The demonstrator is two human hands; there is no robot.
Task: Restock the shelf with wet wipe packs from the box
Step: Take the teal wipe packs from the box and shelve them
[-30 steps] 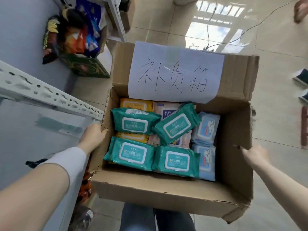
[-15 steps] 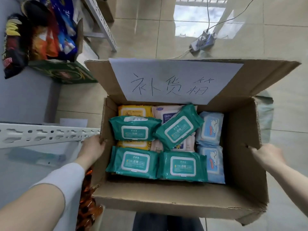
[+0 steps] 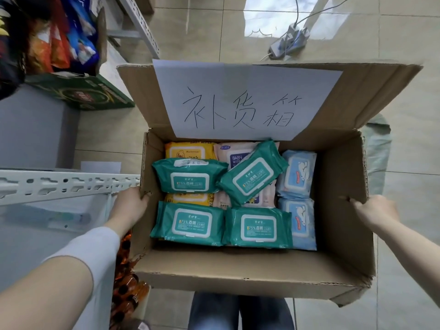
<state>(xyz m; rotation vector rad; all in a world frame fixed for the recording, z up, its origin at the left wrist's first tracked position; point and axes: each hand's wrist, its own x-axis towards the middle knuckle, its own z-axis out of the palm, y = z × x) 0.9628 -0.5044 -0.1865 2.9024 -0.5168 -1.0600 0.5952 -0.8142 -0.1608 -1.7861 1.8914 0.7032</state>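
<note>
An open cardboard box (image 3: pixel 240 272) fills the middle of the view, with a handwritten white paper sign (image 3: pixel 242 101) taped on its far flap. Inside lie several wet wipe packs: green packs (image 3: pixel 192 223), a tilted green pack (image 3: pixel 252 173), light blue packs (image 3: pixel 297 173), a yellow pack (image 3: pixel 188 151) and a pink pack (image 3: pixel 228 154). My left hand (image 3: pixel 132 206) grips the box's left wall, fingers curled over the rim. My right hand (image 3: pixel 375 210) grips the right wall the same way.
A white perforated metal shelf (image 3: pixel 64 184) stands at the left, touching the box. Orange bottles (image 3: pixel 126 291) sit on the level below it. Snack bags (image 3: pixel 54 36) in a green carton (image 3: pixel 81 92) are at the upper left. A power strip (image 3: pixel 289 42) lies on the tiled floor.
The box has swung from a skewed angle to square with my view and sits closer to the shelf edge. Both hands have kept their grip on its side walls.
</note>
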